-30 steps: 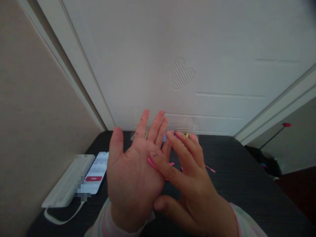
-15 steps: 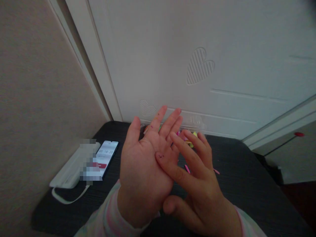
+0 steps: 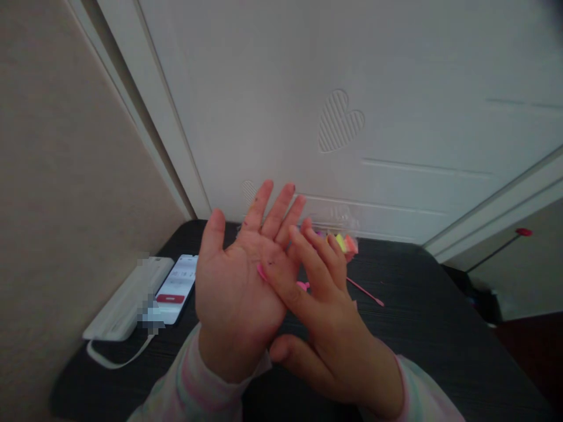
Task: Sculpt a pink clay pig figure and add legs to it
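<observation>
My left hand (image 3: 240, 281) is palm up, flat, fingers spread, gripping nothing. Pink clay-like strip (image 3: 261, 271) lies on that palm, mostly hidden under the index finger of my right hand (image 3: 334, 328), whose fingers are loosely extended, pinning rather than grasping. Judging progress: strip seems mid-rolling, already thin, not yet off the palm. Small pink piece (image 3: 302, 286) sits separate behind my hands; pink stick (image 3: 366, 292) beyond my right hand on the table (image 3: 417, 328), unused. Phone (image 3: 176, 287) left of my left hand.
</observation>
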A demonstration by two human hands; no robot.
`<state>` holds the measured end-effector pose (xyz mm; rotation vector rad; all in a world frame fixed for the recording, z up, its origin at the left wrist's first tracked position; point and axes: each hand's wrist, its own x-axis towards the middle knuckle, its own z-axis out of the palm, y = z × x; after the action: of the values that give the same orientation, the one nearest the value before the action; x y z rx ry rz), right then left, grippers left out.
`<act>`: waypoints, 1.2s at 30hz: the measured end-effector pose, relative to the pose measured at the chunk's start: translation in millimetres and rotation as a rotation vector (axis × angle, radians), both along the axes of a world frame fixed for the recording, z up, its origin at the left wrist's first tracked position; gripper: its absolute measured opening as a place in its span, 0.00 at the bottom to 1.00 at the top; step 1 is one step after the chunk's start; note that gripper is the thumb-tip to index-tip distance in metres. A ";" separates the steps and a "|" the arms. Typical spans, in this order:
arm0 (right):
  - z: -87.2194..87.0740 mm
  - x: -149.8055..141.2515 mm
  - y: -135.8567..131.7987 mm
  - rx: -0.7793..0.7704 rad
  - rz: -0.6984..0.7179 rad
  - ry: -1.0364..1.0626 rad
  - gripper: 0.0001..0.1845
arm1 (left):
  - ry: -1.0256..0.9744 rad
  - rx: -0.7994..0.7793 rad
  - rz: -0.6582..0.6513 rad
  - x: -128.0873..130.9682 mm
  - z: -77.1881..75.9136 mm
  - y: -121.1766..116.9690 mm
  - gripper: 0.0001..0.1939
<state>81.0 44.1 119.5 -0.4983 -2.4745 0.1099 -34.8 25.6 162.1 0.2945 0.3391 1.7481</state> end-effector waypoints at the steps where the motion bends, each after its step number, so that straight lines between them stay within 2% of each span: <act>1: 0.8 0.8 0.0 -0.010 0.008 -0.010 0.34 | 0.003 0.006 0.008 0.3 0.1 -0.3 0.27; 5: 5.2 6.1 3.0 -0.045 0.020 0.068 0.32 | 0.037 0.011 0.026 2.5 1.0 -1.7 0.28; 10: 9.6 9.9 6.5 -0.087 -0.063 0.291 0.16 | 0.076 0.131 0.114 5.5 1.1 -5.4 0.30; 13: 10.9 8.6 3.1 -0.102 -0.057 0.335 0.12 | 0.076 0.186 0.139 7.8 3.6 -8.3 0.32; 17: 12.3 6.9 -2.3 -0.114 -0.037 0.356 0.14 | 0.060 0.120 0.169 12.7 10.0 -10.5 0.36; 21: 12.1 7.4 -1.6 -0.112 -0.010 0.386 0.13 | 0.023 0.037 0.175 17.0 11.6 -11.4 0.36; 25: 8.3 8.9 3.9 0.018 0.017 0.310 0.13 | 0.069 0.042 0.106 16.8 6.9 -11.3 0.33; 29: 4.2 9.6 9.5 0.142 -0.009 0.223 0.17 | 0.100 0.101 0.027 13.1 2.6 -7.9 0.32; 32: 4.5 11.4 12.4 0.138 -0.007 0.184 0.19 | 0.061 0.143 -0.010 11.0 0.6 -4.9 0.31; 36: 6.7 15.0 16.5 0.082 0.040 0.123 0.24 | 0.041 0.116 -0.034 10.2 -2.5 -2.4 0.30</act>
<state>96.0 60.6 126.2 -0.3956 -2.3590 0.0532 -24.6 23.3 159.6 0.4176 0.2614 1.7335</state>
